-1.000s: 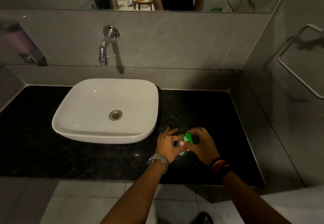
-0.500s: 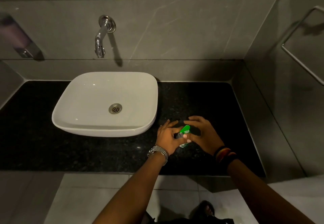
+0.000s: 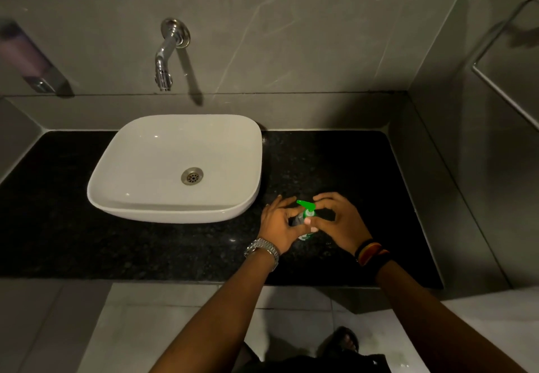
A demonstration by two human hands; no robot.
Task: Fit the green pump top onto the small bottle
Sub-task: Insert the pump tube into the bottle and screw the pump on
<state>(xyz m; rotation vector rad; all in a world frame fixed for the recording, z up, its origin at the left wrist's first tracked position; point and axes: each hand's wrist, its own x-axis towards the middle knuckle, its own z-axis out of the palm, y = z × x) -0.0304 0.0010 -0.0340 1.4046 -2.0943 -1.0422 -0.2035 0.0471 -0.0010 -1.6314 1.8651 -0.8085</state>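
Observation:
A small bottle (image 3: 305, 236) stands on the black counter (image 3: 335, 168) just right of the basin, mostly hidden between my hands. The green pump top (image 3: 307, 207) sits on its neck, nozzle pointing up-left. My left hand (image 3: 278, 223), with a metal watch on the wrist, wraps the bottle's body from the left. My right hand (image 3: 339, 221), with dark bands on the wrist, pinches the pump's collar from the right with thumb and fingertips.
A white basin (image 3: 175, 165) sits on the counter to the left, under a chrome wall tap (image 3: 167, 54). A soap dispenser (image 3: 32, 60) hangs on the left wall, a towel bar (image 3: 504, 80) on the right wall. Floor tiles lie below the counter's edge.
The pump's nozzle has turned from pointing up-right to pointing up-left. My right-hand fingers have shifted around the collar. The camera has tilted slightly downward.

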